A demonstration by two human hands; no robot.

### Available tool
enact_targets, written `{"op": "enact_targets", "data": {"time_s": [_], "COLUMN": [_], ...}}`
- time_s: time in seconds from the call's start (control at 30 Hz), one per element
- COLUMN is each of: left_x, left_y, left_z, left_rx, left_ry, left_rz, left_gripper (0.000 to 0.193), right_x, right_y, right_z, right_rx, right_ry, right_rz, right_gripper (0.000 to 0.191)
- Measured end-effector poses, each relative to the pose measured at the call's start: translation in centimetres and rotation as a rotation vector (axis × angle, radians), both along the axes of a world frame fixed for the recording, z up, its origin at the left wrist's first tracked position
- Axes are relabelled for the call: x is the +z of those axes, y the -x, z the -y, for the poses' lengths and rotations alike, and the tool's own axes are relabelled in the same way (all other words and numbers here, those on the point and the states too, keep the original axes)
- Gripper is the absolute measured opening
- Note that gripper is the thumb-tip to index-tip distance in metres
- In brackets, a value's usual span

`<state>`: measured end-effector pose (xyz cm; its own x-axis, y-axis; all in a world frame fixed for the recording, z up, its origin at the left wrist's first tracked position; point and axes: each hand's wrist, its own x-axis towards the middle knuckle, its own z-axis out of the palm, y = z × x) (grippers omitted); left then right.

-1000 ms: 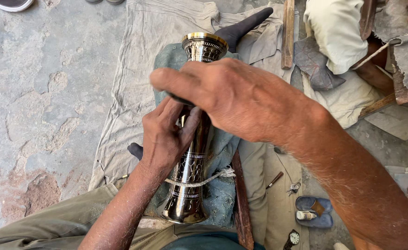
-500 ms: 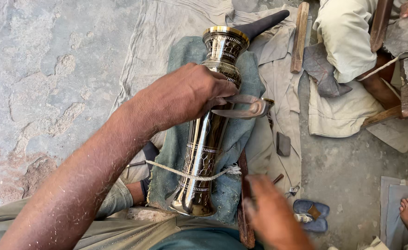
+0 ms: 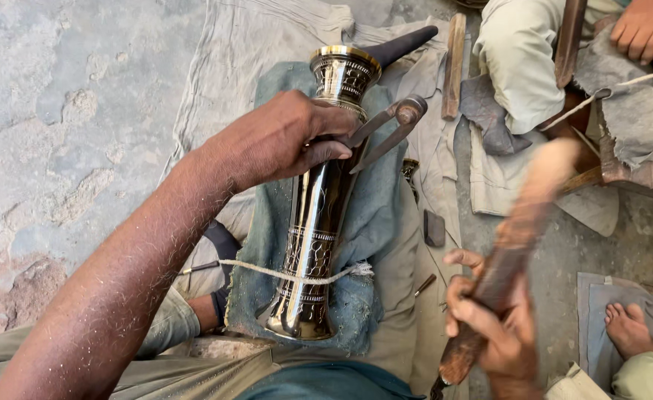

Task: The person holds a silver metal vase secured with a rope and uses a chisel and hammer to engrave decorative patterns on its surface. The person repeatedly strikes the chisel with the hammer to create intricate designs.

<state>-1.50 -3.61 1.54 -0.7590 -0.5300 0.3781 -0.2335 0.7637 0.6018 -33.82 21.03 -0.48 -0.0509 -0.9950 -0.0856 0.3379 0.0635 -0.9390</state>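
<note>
The left hand point(image 3: 282, 141) pins metal dividers point(image 3: 386, 126) against the engraved brass vase point(image 3: 319, 215); the right hand point(image 3: 497, 333) grips a raised wooden mallet point(image 3: 511, 244). A mistimed blow could skid the points, scarring the polish or hitting fingers.

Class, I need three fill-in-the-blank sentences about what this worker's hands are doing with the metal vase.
1. The left hand holds a metal ____ against the engraved vase.
2. The right hand grips a ____ stick.
3. A ____ ties the vase down onto the blue cloth.

Missing words: compass (divider); wooden; cord
</note>
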Motion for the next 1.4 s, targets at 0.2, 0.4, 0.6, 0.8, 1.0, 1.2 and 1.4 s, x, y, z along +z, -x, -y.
{"op": "enact_targets", "data": {"time_s": [0.2, 0.4, 0.6, 0.8, 1.0, 1.2, 1.4], "left_x": [0.0, 0.3, 0.1, 0.5, 1.8, 2.2, 1.6], "left_y": [0.2, 0.0, 0.2, 0.2, 1.7, 3.2, 2.9], "left_z": [-0.2, -0.5, -0.2, -0.2, -0.2, -1.3, -1.6], "left_rx": [0.050, 0.031, 0.044, 0.022, 0.031, 0.065, 0.153], "left_ry": [-0.047, 0.012, -0.072, -0.021, -0.069, 0.145, 0.011], "left_rz": [-0.017, -0.060, -0.034, -0.030, 0.164, 0.319, 0.190], "left_gripper": [0.026, 0.025, 0.026, 0.024, 0.018, 0.031, 0.011], "right_x": [9.8, 14.7, 2.9, -4.0, 3.3, 6.1, 10.1], "right_y": [-4.3, -4.5, 2.0, -1.1, -6.6, -10.6, -9.0], "right_z": [6.3, 7.6, 4.9, 1.6, 8.8, 11.1, 16.3], "right_rx": [-0.054, 0.090, 0.014, 0.274, -0.066, -0.084, 0.184], "right_ry": [0.363, 0.145, -0.387, -0.185, 0.442, 0.244, 0.294], "right_rz": [-1.259, -2.168, -1.336, -1.441, -0.852, -0.897, -1.150], "right_gripper": [0.099, 0.100, 0.100, 0.074, 0.058, 0.043, 0.030]}}
